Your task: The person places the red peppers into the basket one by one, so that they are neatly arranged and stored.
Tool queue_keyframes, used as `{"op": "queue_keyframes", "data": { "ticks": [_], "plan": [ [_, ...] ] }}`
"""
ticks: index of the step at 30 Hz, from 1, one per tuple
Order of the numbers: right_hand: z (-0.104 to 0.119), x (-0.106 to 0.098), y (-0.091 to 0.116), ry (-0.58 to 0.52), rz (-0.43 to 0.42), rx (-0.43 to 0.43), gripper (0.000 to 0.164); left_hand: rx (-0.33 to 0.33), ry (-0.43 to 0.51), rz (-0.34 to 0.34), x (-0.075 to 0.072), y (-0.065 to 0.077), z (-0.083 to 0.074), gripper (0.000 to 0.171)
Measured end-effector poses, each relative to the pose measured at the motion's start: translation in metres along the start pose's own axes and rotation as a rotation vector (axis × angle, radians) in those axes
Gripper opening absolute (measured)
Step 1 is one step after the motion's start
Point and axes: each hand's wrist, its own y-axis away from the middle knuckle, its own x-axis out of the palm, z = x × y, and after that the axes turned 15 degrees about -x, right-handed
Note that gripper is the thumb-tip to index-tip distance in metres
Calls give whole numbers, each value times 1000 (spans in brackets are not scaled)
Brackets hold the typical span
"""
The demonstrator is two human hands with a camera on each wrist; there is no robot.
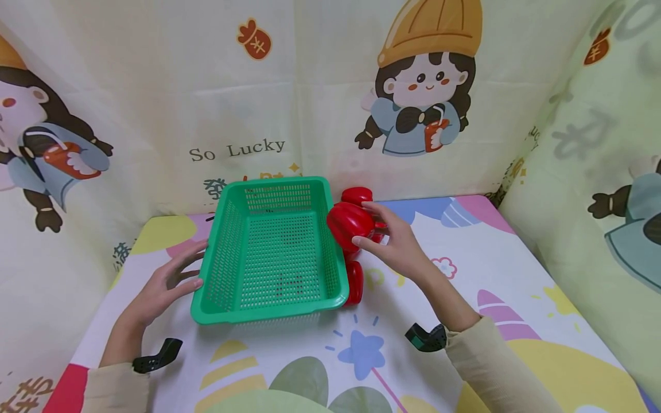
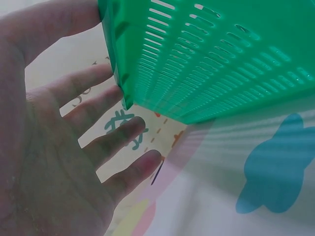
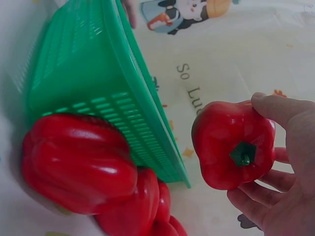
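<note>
Currently, we have our left hand (image 1: 161, 288) at nine o'clock of the green basket (image 1: 268, 315), fingers extended and spread beside its rim, holding nothing. Towards three o'clock, just beyond the basket's opposite rim, we grip a red pepper (image 1: 349, 225), raised between the thumb and fingers of our right hand (image 1: 399, 245). More red peppers (image 3: 78, 162) lie between two and four o'clock, close against the basket's wall.

I am facing a cloth-screened nook: cream hangings (image 1: 320, 86) printed with cartoon figures (image 1: 420, 123) and the words "So Lucky" (image 1: 237, 150) are enclosing a tabletop cover (image 1: 379, 310) patterned in bright shapes. The hangings are hiding the room around it, leaving me unable to tell a home from a studio.
</note>
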Motion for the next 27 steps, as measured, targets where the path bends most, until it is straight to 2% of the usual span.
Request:
{"op": "queue_keyframes", "data": {
  "ticks": [14, 27],
  "plan": [
    [3, 10, -4, -30, -3, 16, 72, 21, 23, 16, 0, 2, 0, 69],
    [3, 16, -7, -42, 8, -3, 73, -26, 22, 8, 1, 2, -1, 69]
  ]
}}
